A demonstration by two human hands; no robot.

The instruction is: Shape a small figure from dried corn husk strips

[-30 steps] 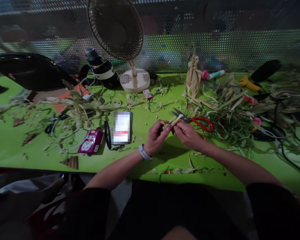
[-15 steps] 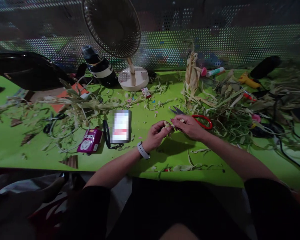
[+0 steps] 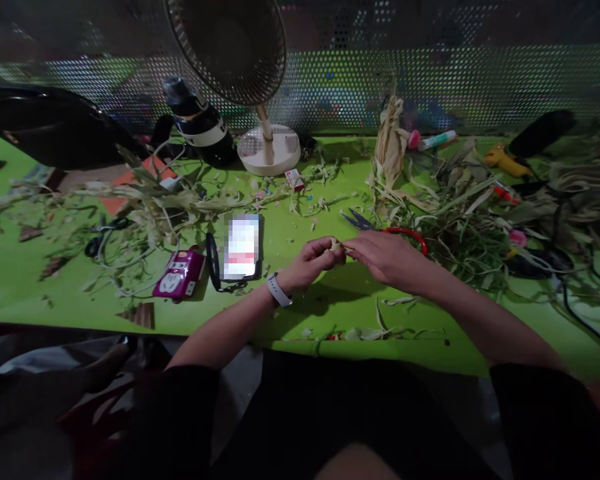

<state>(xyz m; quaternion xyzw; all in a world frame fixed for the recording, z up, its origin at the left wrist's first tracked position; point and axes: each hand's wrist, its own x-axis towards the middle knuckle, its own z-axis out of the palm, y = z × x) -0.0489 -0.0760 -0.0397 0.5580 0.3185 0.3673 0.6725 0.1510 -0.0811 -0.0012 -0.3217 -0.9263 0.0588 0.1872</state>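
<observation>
A small pale piece of corn husk (image 3: 335, 245) is pinched in the fingertips of my left hand (image 3: 314, 261), which wears a light watch strap (image 3: 279, 291) at the wrist. Against that piece come the fingertips of my right hand (image 3: 387, 259), seen from its back, fingers pressed together; whatever lies between them is mostly hidden. Red-handled scissors (image 3: 360, 220) lie just beyond my right hand, blades pointing left, handle partly covered by it. Both hands are held over the green table (image 3: 300, 313). A bundled husk figure (image 3: 390, 143) stands upright farther back.
Left of my hands lie a phone (image 3: 242, 247), a purple power socket (image 3: 180, 273) and black scissors (image 3: 100, 243). A fan (image 3: 269, 152) and a dark bottle (image 3: 207, 137) stand behind. Green husk scraps (image 3: 460, 233), a yellow glue gun (image 3: 505, 160) and cables are at right.
My right hand has turned over more, back upward, and its fingertips now meet the husk piece. My left hand has shifted slightly left. The view has tilted a little.
</observation>
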